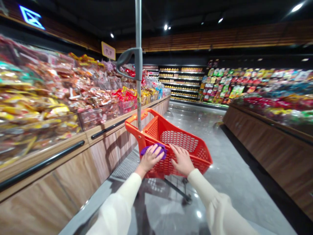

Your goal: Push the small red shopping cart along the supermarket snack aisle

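Note:
A red plastic shopping cart (171, 138) with a honeycomb-holed basket stands in the aisle, its handle toward the left. A purple cloth (154, 151) lies against the near side of the basket, just below its rim. My left hand (150, 157) presses on this cloth with the fingers spread over it, and the cloth shows around and between them. My right hand (181, 159) rests at the near rim of the basket, right of the cloth, fingers apart and nothing in it.
A grey metal pole (139, 98) with a grey hook-shaped handle rises beside the cart handle. Candy bins (97, 111) on a wooden counter (80, 169) run along the left. Another wooden display (264, 133) stands on the right, with stocked shelves (181, 84) behind.

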A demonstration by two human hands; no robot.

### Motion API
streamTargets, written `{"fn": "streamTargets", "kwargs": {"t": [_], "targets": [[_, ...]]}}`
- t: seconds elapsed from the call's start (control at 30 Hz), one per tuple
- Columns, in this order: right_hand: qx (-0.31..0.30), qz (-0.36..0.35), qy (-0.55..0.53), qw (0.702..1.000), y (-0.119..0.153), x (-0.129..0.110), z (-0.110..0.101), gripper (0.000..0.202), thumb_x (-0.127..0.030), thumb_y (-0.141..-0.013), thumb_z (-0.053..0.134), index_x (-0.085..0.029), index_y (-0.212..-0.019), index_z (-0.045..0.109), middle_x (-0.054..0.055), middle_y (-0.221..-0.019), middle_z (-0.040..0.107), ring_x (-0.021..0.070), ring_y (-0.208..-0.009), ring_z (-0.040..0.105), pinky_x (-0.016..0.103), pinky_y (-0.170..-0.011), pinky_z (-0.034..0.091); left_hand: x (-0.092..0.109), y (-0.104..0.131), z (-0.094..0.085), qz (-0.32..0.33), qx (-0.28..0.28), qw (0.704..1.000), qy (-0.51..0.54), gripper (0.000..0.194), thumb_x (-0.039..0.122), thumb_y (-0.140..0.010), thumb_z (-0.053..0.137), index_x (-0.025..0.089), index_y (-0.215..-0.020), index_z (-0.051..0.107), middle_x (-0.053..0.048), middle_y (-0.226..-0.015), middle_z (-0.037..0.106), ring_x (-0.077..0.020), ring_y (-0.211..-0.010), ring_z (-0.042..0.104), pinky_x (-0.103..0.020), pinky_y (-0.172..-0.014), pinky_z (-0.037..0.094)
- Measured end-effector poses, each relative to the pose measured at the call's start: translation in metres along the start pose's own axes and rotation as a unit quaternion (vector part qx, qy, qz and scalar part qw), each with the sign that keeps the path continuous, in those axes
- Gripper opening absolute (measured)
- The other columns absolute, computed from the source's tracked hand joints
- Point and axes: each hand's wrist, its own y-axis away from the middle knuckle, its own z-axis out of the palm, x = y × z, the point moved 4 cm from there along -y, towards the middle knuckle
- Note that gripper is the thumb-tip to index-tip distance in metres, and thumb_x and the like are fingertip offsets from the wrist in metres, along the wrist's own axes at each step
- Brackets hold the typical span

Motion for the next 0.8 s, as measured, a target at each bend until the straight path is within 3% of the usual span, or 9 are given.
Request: {"fn": "streamTargets", "kwargs": {"t": [0.1, 0.17, 0.3, 0.4, 0.47, 0.6, 0.8], "targets": [[0.025, 0.022, 0.018, 0.999, 0.005, 0.001, 0.001, 0.079, -0.027, -0.077, 0.057, -0.028, -0.152, 0.03, 0.008, -0.147, 0.046, 0.0285, -0.128, 0.042, 0.046, -0.107, 0.029, -0.017, -0.002, -0.006, -0.087, 0.024, 0.996, -0.019, 0.043, 0.011, -0.091, 0.05, 0.031, -0.128, 0.06, -0.007, -0.137, 0.056, -0.0236, -0.139, 0.04, -0.046, -0.113, 0.037], [0.028, 0.024, 0.01, 0.999, 0.007, 0.0, 0.004, 0.081, -0.028, -0.077, 0.057, -0.029, -0.153, 0.027, 0.008, -0.144, 0.049, 0.0291, -0.125, 0.045, 0.047, -0.106, 0.03, -0.016, -0.002, -0.004, -0.116, 0.031, 0.993, -0.016, 0.044, 0.011, -0.09, 0.051, 0.03, -0.128, 0.06, -0.008, -0.137, 0.055, -0.0251, -0.14, 0.038, -0.045, -0.113, 0.038], [0.024, 0.015, 0.004, 1.0, 0.012, 0.002, 0.005, 0.08, -0.023, -0.076, 0.056, -0.027, -0.152, 0.03, 0.008, -0.147, 0.046, 0.0282, -0.128, 0.042, 0.045, -0.107, 0.031, 0.006, 0.006, 0.009, -0.069, 0.001, 0.998, 0.01, 0.044, 0.01, -0.09, 0.051, 0.031, -0.127, 0.061, -0.006, -0.131, 0.06, -0.0222, -0.134, 0.046, -0.04, -0.108, 0.043], [0.046, 0.035, 0.015, 0.998, 0.019, 0.01, 0.002, 0.078, -0.022, -0.075, 0.056, -0.024, -0.15, 0.034, 0.01, -0.146, 0.045, 0.0286, -0.13, 0.041, 0.045, -0.109, 0.031, 0.004, 0.007, 0.009, -0.034, -0.015, 0.999, 0.023, 0.043, 0.01, -0.091, 0.049, 0.032, -0.126, 0.061, -0.005, -0.13, 0.061, -0.0206, -0.132, 0.048, -0.039, -0.106, 0.044], [0.051, 0.043, 0.012, 0.998, 0.023, 0.014, 0.0, 0.078, -0.024, -0.075, 0.056, -0.023, -0.15, 0.034, 0.011, -0.142, 0.049, 0.0285, -0.128, 0.043, 0.046, -0.108, 0.032, -0.007, 0.0, 0.001, -0.049, 0.008, 0.999, 0.022, 0.041, 0.011, -0.091, 0.049, 0.031, -0.126, 0.061, -0.006, -0.131, 0.059, -0.0212, -0.134, 0.044, -0.04, -0.108, 0.043], [0.022, 0.025, -0.004, 0.999, 0.024, 0.013, -0.001, 0.079, -0.022, -0.074, 0.055, -0.022, -0.15, 0.034, 0.01, -0.141, 0.05, 0.0269, -0.126, 0.044, 0.044, -0.107, 0.032, -0.02, -0.026, -0.011, -0.16, 0.054, 0.986, -0.007, 0.039, 0.012, -0.09, 0.052, 0.026, -0.124, 0.062, -0.011, -0.136, 0.054, -0.0263, -0.139, 0.037, -0.044, -0.11, 0.039], [-0.001, 0.021, 0.017, 1.0, 0.021, 0.011, -0.006, 0.075, -0.026, -0.079, 0.054, -0.02, -0.15, 0.032, 0.01, -0.142, 0.051, 0.0257, -0.126, 0.046, 0.041, -0.106, 0.032, 0.008, -0.051, -0.007, -0.149, -0.032, 0.988, 0.001, 0.041, 0.01, -0.086, 0.055, 0.026, -0.123, 0.064, -0.011, -0.138, 0.054, -0.028, -0.132, 0.044, -0.048, -0.107, 0.041]]}}
